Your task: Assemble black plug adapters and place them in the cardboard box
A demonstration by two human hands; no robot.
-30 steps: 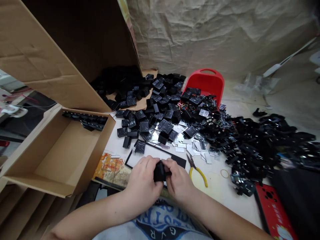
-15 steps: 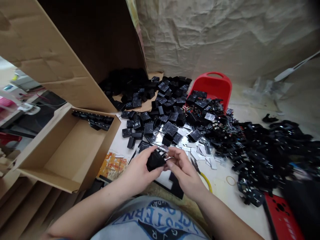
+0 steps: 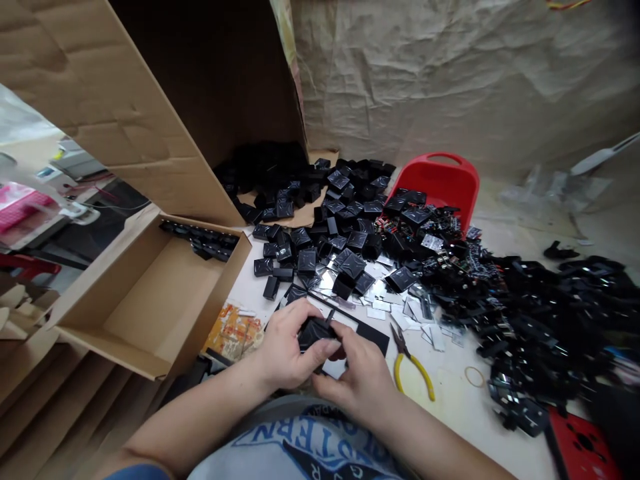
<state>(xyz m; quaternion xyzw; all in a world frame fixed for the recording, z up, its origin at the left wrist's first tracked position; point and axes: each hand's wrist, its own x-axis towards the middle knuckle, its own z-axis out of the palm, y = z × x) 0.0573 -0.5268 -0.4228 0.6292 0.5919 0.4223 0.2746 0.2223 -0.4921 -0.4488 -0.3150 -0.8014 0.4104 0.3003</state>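
While both hands are drawn together low over the near edge of the table, a small black case sits between them. The left hand curls around it, thumb across the near side and fingers behind. The right hand is half closed at the other side, its fingers bent in against the case; whether it truly grips or only steadies, I cannot tell, as the contact is partly hidden.

The case looks like moulded plastic, so it should be light and stiff, unlikely to give under a squeeze. Its glossy faces may slip a little under dry fingertips; the flat opposite sides and squared edges seem the safest hold, with the broad face best spared from scuffs.

Beyond the hands, similar cases lie heaped, boxy and shiny, their faces marked with raised or creased lines. Thin, flat strips, bright and probably metal, are scattered beside them. The pliers lie spread, with dark steel jaws and smooth yellow grips. The red bin is smooth plastic with a slot handle. The open box is matt brown cardboard, and the wall covering behind is wrinkled and papery.
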